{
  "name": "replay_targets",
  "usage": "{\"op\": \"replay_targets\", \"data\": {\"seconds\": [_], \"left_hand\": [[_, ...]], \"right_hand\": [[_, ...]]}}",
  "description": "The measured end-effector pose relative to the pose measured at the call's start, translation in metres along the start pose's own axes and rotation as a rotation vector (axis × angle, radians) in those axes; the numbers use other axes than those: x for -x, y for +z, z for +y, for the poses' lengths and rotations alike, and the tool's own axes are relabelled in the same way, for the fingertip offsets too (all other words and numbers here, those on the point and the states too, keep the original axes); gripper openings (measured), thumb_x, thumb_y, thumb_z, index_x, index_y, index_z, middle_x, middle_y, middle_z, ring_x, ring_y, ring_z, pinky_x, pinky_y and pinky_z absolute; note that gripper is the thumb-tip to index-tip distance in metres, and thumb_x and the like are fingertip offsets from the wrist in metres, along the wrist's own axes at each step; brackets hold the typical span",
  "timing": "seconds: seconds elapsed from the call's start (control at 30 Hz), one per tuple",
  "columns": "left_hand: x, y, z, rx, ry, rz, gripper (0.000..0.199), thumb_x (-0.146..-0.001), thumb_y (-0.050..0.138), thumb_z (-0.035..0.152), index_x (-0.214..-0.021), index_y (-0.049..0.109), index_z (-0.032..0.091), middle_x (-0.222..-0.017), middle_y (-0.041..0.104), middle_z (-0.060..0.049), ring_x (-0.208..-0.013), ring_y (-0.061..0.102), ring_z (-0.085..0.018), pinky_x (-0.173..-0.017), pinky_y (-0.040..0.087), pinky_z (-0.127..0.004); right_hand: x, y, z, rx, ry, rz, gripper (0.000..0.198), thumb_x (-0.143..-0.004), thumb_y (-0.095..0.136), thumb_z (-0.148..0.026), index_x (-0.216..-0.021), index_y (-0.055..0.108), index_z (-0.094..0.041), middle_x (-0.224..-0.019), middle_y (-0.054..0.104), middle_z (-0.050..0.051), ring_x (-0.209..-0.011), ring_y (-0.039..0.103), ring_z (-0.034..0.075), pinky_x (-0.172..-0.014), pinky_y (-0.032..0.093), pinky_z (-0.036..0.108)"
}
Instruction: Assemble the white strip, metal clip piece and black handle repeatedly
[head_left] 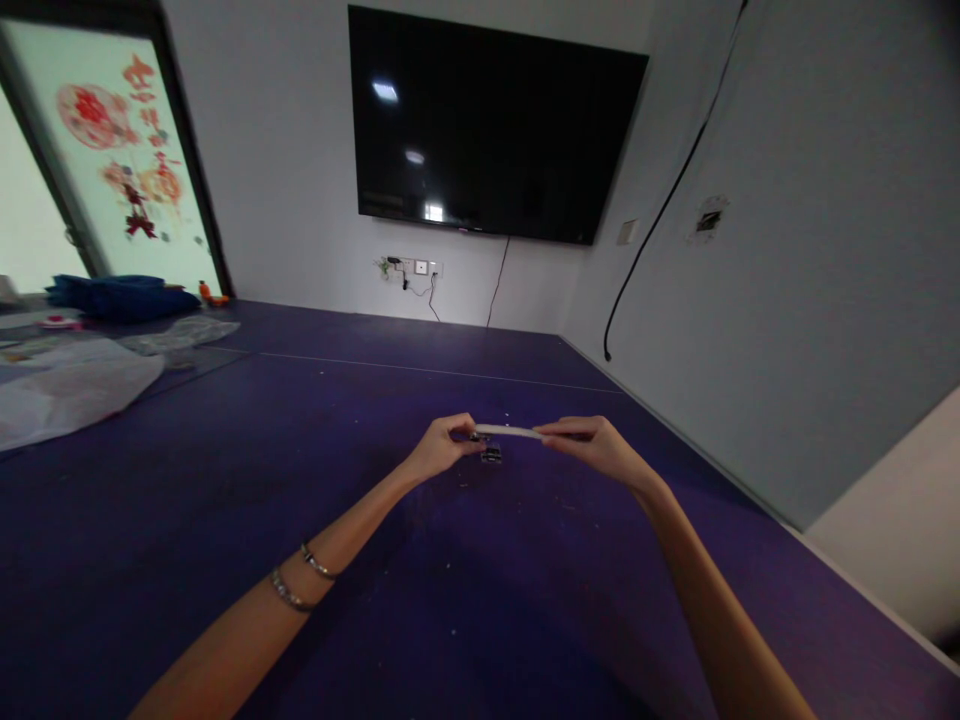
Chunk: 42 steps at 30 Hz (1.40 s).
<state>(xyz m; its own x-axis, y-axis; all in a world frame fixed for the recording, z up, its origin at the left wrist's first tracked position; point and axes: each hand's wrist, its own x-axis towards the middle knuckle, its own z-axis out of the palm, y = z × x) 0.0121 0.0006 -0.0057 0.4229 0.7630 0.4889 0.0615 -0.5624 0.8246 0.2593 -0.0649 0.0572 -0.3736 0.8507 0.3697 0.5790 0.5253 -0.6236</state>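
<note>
Toward the table's (450, 590) right edge, the strip (510, 431) runs crosswise, left hand (436, 450) and right hand (609, 454) pinching its ends.

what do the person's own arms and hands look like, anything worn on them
The left hand and right hand are ungloved, and both forearms are bare, with no sleeves in view. Two narrow, silvery, metallic-looking bracelets circle the left forearm; none shows on the right.

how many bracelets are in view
2: one bracelet nearer the left hand, the other bracelet just nearer the elbow, both on the left forearm. None shows on the right forearm.
</note>
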Motion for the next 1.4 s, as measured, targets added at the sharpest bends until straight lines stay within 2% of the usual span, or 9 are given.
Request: {"op": "replay_targets", "data": {"seconds": [0.07,0.17,0.3,0.43,0.57,0.73,0.93,1.2,1.4], "left_hand": [[0.0,0.0,0.0,0.002,0.0,0.001,0.019,-0.064,0.069,0.024,-0.063,0.053,0.014,-0.062,0.051,0.004,-0.062,0.049,-0.009,-0.063,0.039,-0.024],[0.0,0.0,0.002,0.019,-0.015,-0.021,0.015,-0.065,0.068,0.021,-0.066,0.055,0.014,-0.065,0.054,0.003,-0.063,0.05,-0.01,-0.064,0.039,-0.024],[0.001,0.0,0.004,0.024,-0.013,-0.011,0.017,-0.063,0.069,0.021,-0.064,0.054,0.014,-0.063,0.053,0.003,-0.062,0.05,-0.009,-0.062,0.039,-0.023],[0.0,-0.001,0.002,0.031,-0.015,-0.022,0.015,-0.064,0.068,0.023,-0.067,0.057,0.014,-0.066,0.057,0.002,-0.065,0.052,-0.01,-0.064,0.041,-0.024],[0.0,0.0,-0.003,0.027,-0.019,0.013,0.021,-0.063,0.07,0.026,-0.065,0.053,0.014,-0.063,0.056,0.002,-0.061,0.052,-0.01,-0.062,0.042,-0.024],[0.002,0.007,-0.006,0.133,-0.085,0.086,0.026,-0.065,0.069,0.032,-0.068,0.049,0.015,-0.062,0.058,0.001,-0.059,0.057,-0.012,-0.058,0.045,-0.025],[0.007,0.016,-0.005,0.23,-0.163,0.219,0.026,-0.073,0.059,0.039,-0.077,0.049,0.016,-0.054,0.056,0.003,-0.041,0.05,-0.009,-0.041,0.038,-0.02],[0.005,0.019,-0.006,0.293,-0.276,0.409,0.039,-0.078,0.045,0.051,-0.091,0.057,0.015,-0.052,0.04,0.007,-0.034,0.034,-0.004,-0.032,0.023,-0.016],[0.002,0.017,-0.015,0.292,-0.231,0.466,0.033,-0.081,0.041,0.042,-0.094,0.056,0.015,-0.056,0.039,0.006,-0.039,0.035,-0.005,-0.035,0.029,-0.016]], "right_hand": [[0.0,-0.001,0.002,-0.005,0.004,0.024,0.028,-0.076,0.058,-0.038,-0.097,0.07,-0.023,-0.082,0.068,0.003,-0.071,0.058,0.015,-0.061,0.043,0.026],[0.001,-0.002,0.005,0.004,-0.003,-0.071,0.027,-0.075,0.059,-0.039,-0.095,0.071,-0.023,-0.077,0.067,0.003,-0.067,0.057,0.015,-0.058,0.042,0.026],[0.001,-0.003,0.008,-0.006,-0.019,-0.019,0.029,-0.076,0.058,-0.039,-0.097,0.07,-0.022,-0.081,0.068,0.004,-0.07,0.058,0.015,-0.061,0.043,0.026],[0.001,-0.004,0.007,-0.027,-0.002,-0.159,0.028,-0.074,0.061,-0.038,-0.093,0.071,-0.021,-0.08,0.069,0.004,-0.068,0.058,0.014,-0.061,0.043,0.025],[0.002,-0.002,0.003,-0.101,0.041,-0.001,0.029,-0.074,0.06,-0.038,-0.096,0.07,-0.021,-0.085,0.068,0.005,-0.074,0.059,0.015,-0.066,0.044,0.026],[-0.002,0.006,0.0,-0.189,0.104,0.142,0.044,-0.076,0.057,-0.039,-0.115,0.06,-0.018,-0.06,0.056,-0.001,-0.05,0.045,0.008,-0.048,0.037,0.022],[-0.009,0.018,0.005,-0.25,0.109,0.249,0.047,-0.079,0.051,-0.039,-0.118,0.055,-0.012,-0.056,0.043,-0.005,-0.044,0.04,0.006,-0.043,0.032,0.021],[-0.015,0.045,0.0,-0.355,0.202,0.256,0.041,-0.076,0.051,-0.039,-0.11,0.05,-0.016,-0.063,0.043,-0.006,-0.035,0.039,0.004,-0.032,0.028,0.019],[-0.017,0.065,-0.007,-0.607,0.329,0.198,0.033,-0.074,0.05,-0.032,-0.105,0.046,-0.02,-0.065,0.047,-0.006,-0.033,0.035,0.003,-0.029,0.018,0.015]]}}
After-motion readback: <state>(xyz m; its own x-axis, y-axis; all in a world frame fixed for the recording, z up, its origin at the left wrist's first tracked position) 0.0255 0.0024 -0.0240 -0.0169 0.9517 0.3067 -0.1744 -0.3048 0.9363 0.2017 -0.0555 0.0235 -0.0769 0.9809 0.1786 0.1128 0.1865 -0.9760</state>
